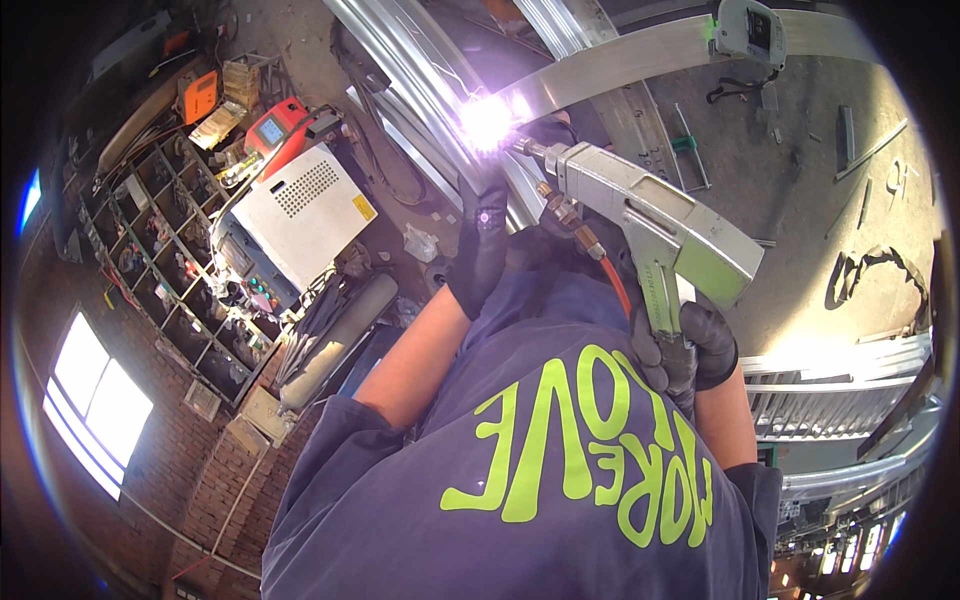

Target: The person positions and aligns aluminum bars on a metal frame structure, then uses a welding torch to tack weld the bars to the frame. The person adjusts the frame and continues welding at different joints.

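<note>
My right hand (pixel 708 345), in a black glove, is wrapped round the handle of a grey-green welding gun (pixel 650 205). The gun's nozzle points left, up to a blinding white-violet glow (pixel 487 122) where metal pieces meet. A flat metal bar (pixel 620 72) runs right from that glow. My left hand (pixel 480 245), also black-gloved, is raised just below the glow beside long silver metal profiles (pixel 415 65). Glare and shadow hide its fingertips, so its grip is unclear. An orange-red hose (pixel 615 285) with brass fittings hangs by the gun.
A grey tape measure (pixel 750 35) with a strap sits on the bar. Left are a white machine cabinet (pixel 305 215), a red unit with a screen (pixel 275 135), a compartmented parts rack (pixel 165 260) and a gas cylinder (pixel 335 345). Metal lengths (pixel 840 390) are stacked right.
</note>
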Demonstrator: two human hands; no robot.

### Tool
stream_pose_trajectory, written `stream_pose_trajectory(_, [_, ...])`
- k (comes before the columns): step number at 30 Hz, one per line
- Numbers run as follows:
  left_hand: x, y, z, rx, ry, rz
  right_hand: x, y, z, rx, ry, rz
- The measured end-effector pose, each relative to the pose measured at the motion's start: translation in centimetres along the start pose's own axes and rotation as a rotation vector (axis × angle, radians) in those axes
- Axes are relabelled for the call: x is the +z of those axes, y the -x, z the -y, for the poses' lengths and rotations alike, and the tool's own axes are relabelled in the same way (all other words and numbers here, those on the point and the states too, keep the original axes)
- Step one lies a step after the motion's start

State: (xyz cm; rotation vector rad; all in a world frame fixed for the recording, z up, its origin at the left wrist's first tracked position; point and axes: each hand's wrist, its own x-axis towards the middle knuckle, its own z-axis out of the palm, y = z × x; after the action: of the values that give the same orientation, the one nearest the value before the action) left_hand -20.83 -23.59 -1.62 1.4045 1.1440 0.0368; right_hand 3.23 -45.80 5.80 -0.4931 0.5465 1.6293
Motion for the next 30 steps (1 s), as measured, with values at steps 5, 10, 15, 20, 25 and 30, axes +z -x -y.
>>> stream_pose_trajectory(5, [0.4,0.2,-1.0,0.026,-0.031,-0.041,0.2,0.4,0.0,0.011,-0.017,-0.011])
stream_pose_trajectory(10, [0.4,-0.1,-1.9,-0.017,-0.006,-0.022,-0.5,0.3,-0.2,0.019,0.001,0.016])
stream_pose_trajectory(15, [0.9,0.1,-2.1,-0.037,-0.048,-0.079,-0.7,0.6,-0.2,0.015,0.018,0.020])
stream_pose_trajectory(20, [-0.2,-0.1,-0.5,-0.086,0.028,0.011,-0.2,1.7,-0.6,0.015,-0.003,0.022])
stream_pose_trajectory(25, [-1.5,-1.1,2.4,0.103,-0.185,0.104,-7.8,8.4,-4.5,-0.368,0.312,-0.076])
stream_pose_trajectory(30, [-2.3,-1.2,0.5,-0.021,-0.174,0.160,-1.6,9.9,-2.5,-0.683,0.134,-0.199])
